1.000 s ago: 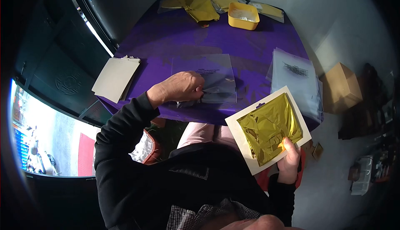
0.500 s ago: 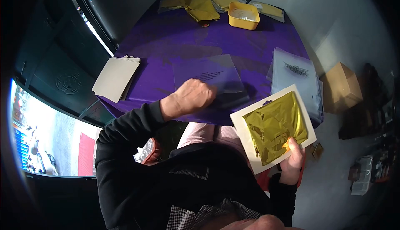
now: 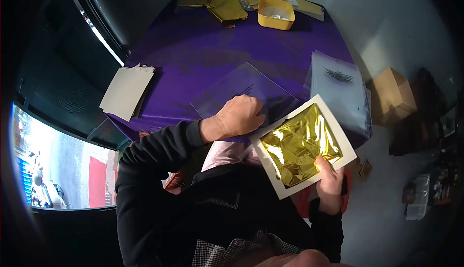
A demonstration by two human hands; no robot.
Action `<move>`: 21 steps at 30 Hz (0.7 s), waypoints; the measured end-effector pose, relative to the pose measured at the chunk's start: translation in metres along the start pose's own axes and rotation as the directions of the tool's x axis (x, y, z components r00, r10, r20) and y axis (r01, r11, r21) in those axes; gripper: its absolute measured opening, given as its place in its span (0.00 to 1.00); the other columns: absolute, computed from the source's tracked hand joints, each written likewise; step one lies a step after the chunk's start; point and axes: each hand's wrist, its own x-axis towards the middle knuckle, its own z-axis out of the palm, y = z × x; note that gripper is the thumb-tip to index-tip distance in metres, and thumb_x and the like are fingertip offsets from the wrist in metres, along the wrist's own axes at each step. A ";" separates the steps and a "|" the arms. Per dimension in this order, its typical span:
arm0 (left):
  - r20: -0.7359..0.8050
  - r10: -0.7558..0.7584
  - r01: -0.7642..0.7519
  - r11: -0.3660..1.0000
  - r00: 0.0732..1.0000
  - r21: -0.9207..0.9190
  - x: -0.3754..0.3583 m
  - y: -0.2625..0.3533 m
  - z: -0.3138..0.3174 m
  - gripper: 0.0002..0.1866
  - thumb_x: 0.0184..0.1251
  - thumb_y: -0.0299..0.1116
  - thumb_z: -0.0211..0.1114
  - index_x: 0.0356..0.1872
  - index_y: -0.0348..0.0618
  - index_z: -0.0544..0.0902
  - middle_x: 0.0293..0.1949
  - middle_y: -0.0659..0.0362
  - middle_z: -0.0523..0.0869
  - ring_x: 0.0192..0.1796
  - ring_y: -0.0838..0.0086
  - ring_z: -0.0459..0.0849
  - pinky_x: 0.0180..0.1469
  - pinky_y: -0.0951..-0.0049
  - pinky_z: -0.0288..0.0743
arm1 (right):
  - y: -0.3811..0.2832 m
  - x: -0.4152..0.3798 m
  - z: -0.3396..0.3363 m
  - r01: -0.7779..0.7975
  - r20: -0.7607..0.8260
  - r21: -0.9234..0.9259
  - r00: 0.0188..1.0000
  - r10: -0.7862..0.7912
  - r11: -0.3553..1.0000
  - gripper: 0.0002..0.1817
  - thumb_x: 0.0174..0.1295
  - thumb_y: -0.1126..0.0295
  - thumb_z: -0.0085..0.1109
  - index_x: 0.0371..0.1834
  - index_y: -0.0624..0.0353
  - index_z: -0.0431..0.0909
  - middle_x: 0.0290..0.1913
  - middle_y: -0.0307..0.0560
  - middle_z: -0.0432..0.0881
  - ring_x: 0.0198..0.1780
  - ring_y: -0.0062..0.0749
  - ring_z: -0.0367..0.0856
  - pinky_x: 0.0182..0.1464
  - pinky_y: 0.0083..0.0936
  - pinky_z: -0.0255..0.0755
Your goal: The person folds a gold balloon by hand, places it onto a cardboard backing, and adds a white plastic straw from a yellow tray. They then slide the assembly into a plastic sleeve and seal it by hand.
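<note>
I'm watching the gold foil packet (image 3: 299, 141) on its pale card (image 3: 267, 163), held tilted at the near right, just off the table's near edge and in front of the lap. The right hand (image 3: 331, 185) has it by the near right corner, thumb pressed flat on the front; the fingers behind are out of my sight. That's a one-corner hold, so if the thumb eases, I'd expect the card to swing down and drop to the lap or floor, and if it presses too hard, the foil could crease. Just to the left, the left hand (image 3: 238, 117) is clenched, knuckles up, apparently gripping the near part of a clear printed plastic bag (image 3: 251, 81); its fingertips are hidden from me. That film looks thin and slanted, so a hard tug could wrinkle or split it, and a loose pinch could let it slide away. The card's far corner sits close to the loose stack of clear bags (image 3: 338, 98) on the right; a wide swing might push those off the side. Over on the left, the pale card stack (image 3: 123, 93) lies by the edge of the purple-covered table (image 3: 193, 40), where a careless elbow could knock it. The yellow tub (image 3: 274, 21) at the far side is well apart, so I see little risk there.
</note>
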 end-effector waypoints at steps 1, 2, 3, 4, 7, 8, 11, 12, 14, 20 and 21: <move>0.005 -0.013 0.013 1.000 1.000 -0.009 0.000 0.000 0.000 0.15 0.60 0.38 0.63 0.25 0.33 0.81 0.24 0.43 0.84 0.31 0.48 0.86 0.35 0.57 0.80 | 0.002 -0.001 0.000 -0.076 0.000 0.032 0.997 0.076 0.997 0.26 0.61 0.82 0.56 0.65 0.65 0.69 0.58 0.45 0.78 0.55 0.28 0.78 0.59 0.26 0.70; 0.008 -0.013 0.013 1.000 1.000 -0.013 0.000 0.001 0.000 0.15 0.60 0.38 0.63 0.25 0.33 0.81 0.24 0.43 0.84 0.31 0.48 0.86 0.35 0.57 0.80 | 0.005 -0.001 0.001 -0.079 -0.002 0.028 0.997 0.079 0.996 0.26 0.61 0.82 0.56 0.65 0.65 0.69 0.58 0.45 0.78 0.55 0.28 0.78 0.59 0.26 0.70; 0.018 -0.023 0.023 1.000 1.000 -0.019 0.000 0.002 -0.001 0.15 0.60 0.38 0.63 0.25 0.32 0.81 0.24 0.43 0.84 0.30 0.48 0.86 0.35 0.57 0.81 | 0.006 -0.002 0.001 -0.120 0.039 0.050 0.992 0.118 0.992 0.24 0.63 0.81 0.55 0.64 0.65 0.70 0.56 0.44 0.78 0.53 0.26 0.77 0.56 0.24 0.70; 0.027 -0.031 0.032 0.999 0.999 -0.023 0.001 0.003 -0.002 0.15 0.60 0.38 0.62 0.26 0.32 0.81 0.23 0.43 0.84 0.30 0.49 0.86 0.35 0.57 0.81 | 0.008 -0.002 0.002 -0.159 0.081 0.071 0.985 0.153 0.985 0.22 0.64 0.81 0.54 0.64 0.65 0.71 0.55 0.42 0.79 0.52 0.23 0.77 0.54 0.22 0.70; 0.007 -0.039 0.039 0.999 0.999 0.002 -0.001 0.006 -0.001 0.15 0.60 0.37 0.63 0.25 0.32 0.81 0.23 0.42 0.83 0.30 0.49 0.86 0.35 0.58 0.81 | 0.017 0.000 0.005 -0.242 0.118 0.142 0.967 0.227 0.960 0.23 0.64 0.80 0.55 0.64 0.64 0.71 0.54 0.41 0.79 0.50 0.22 0.77 0.53 0.22 0.70; 0.007 -0.038 0.038 0.999 0.999 -0.001 -0.001 0.006 0.000 0.15 0.60 0.37 0.63 0.25 0.32 0.81 0.23 0.42 0.83 0.30 0.49 0.86 0.35 0.58 0.81 | 0.019 -0.001 0.005 -0.265 0.116 0.111 0.961 0.253 0.958 0.23 0.63 0.80 0.56 0.63 0.64 0.71 0.53 0.41 0.79 0.50 0.23 0.78 0.54 0.22 0.70; 0.001 0.003 -0.003 1.000 1.000 0.011 -0.003 0.004 0.002 0.15 0.61 0.37 0.62 0.25 0.33 0.81 0.23 0.43 0.83 0.30 0.49 0.85 0.35 0.57 0.81 | 0.014 0.000 0.015 -0.328 0.079 0.198 0.945 0.319 0.924 0.22 0.63 0.80 0.56 0.62 0.63 0.72 0.52 0.41 0.80 0.49 0.23 0.78 0.53 0.22 0.70; -0.019 0.040 -0.039 0.998 0.999 0.041 -0.004 0.004 0.003 0.15 0.61 0.37 0.62 0.25 0.33 0.81 0.22 0.44 0.83 0.29 0.49 0.85 0.35 0.57 0.81 | 0.018 0.002 0.009 -0.373 0.094 0.137 0.927 0.362 0.918 0.22 0.63 0.80 0.57 0.62 0.62 0.73 0.52 0.40 0.80 0.49 0.23 0.78 0.52 0.22 0.71; -0.038 0.076 -0.074 0.995 0.996 0.071 -0.006 0.005 0.003 0.14 0.61 0.37 0.62 0.25 0.33 0.80 0.21 0.44 0.82 0.29 0.49 0.85 0.34 0.56 0.81 | 0.024 0.001 0.010 -0.359 0.079 0.176 0.933 0.351 0.916 0.21 0.63 0.80 0.57 0.61 0.62 0.74 0.52 0.40 0.80 0.49 0.23 0.79 0.51 0.22 0.71; 0.032 0.122 -0.125 0.983 0.992 0.135 -0.012 0.013 0.005 0.15 0.63 0.38 0.61 0.23 0.36 0.79 0.19 0.46 0.81 0.26 0.51 0.84 0.30 0.58 0.80 | 0.032 0.002 0.015 -0.331 0.069 0.189 0.944 0.324 0.924 0.19 0.61 0.80 0.59 0.58 0.63 0.75 0.48 0.43 0.82 0.44 0.25 0.81 0.49 0.24 0.74; 0.027 0.146 -0.148 0.975 0.989 0.166 -0.013 0.013 0.004 0.15 0.63 0.38 0.61 0.24 0.37 0.80 0.19 0.47 0.81 0.25 0.53 0.84 0.29 0.59 0.80 | 0.030 0.002 0.019 -0.309 0.038 0.230 0.950 0.309 0.923 0.18 0.60 0.80 0.59 0.55 0.66 0.76 0.44 0.45 0.84 0.42 0.27 0.84 0.47 0.25 0.77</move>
